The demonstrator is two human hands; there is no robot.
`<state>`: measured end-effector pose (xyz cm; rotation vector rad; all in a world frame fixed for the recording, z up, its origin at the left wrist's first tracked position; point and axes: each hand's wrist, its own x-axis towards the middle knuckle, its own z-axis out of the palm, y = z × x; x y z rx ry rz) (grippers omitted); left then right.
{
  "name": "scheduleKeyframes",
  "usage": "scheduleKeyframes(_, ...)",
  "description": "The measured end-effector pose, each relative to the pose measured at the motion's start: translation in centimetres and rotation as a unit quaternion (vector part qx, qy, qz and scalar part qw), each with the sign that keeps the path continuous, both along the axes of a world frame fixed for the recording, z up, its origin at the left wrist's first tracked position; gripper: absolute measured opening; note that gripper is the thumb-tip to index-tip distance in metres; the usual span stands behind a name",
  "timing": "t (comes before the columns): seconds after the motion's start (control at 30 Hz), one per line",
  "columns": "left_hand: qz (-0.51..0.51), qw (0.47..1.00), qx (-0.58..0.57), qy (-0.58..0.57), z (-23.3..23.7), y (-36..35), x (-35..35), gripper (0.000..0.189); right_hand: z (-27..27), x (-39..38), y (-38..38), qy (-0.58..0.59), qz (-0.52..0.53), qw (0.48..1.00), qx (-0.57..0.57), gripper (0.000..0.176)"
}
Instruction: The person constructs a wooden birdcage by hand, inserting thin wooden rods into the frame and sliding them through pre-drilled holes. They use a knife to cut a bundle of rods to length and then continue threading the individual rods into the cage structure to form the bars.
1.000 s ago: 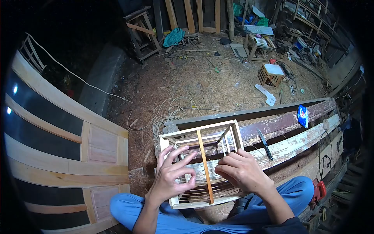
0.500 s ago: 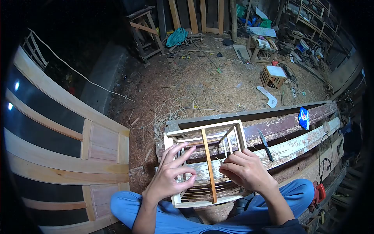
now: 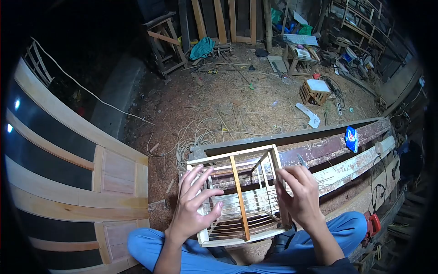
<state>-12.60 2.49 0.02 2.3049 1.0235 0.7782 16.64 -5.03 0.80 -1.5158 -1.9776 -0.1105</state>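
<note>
A small cage-like wooden frame with thin bars stands tilted before my lap, a darker brown slat running across its middle. My left hand lies over its left side, fingers spread and thumb held apart from them, nothing visible between them. At the right side post, my right hand has its fingers bent together against the edge. What those fingertips pinch is too small or hidden to name. Just beyond that hand shows a knife blade; its handle is covered by the hand.
Long planks form a low bench under the frame. A blue packet lies on it at right. Panelled wooden doors stand at left. Coiled cable, a slatted crate and wood shavings are on the ground. A red tool sits by my right knee.
My left thumb and index finger have spread farther apart. My right hand has moved slightly up and right to the frame's side post, and now covers the knife handle.
</note>
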Motion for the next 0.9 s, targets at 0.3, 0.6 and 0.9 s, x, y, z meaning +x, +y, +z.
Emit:
scheduleKeyframes(0.3,0.049,0.995,-0.016,-0.086,-1.8,0.9,0.5,0.018,-0.9,-0.9,-0.6,0.2,-0.1,0.964,-0.146,0.019)
scheduleKeyframes(0.6,0.056,0.983,-0.024,-0.173,-2.0,2.2,0.4,0.016,-2.0,-1.0,0.6,0.23,-0.12,0.958,-0.125,0.017)
scheduleKeyframes(0.9,0.053,0.984,-0.006,-0.171,-1.8,3.0,1.3,0.013,-1.3,-0.8,1.3,0.239,-0.134,0.954,-0.126,0.019)
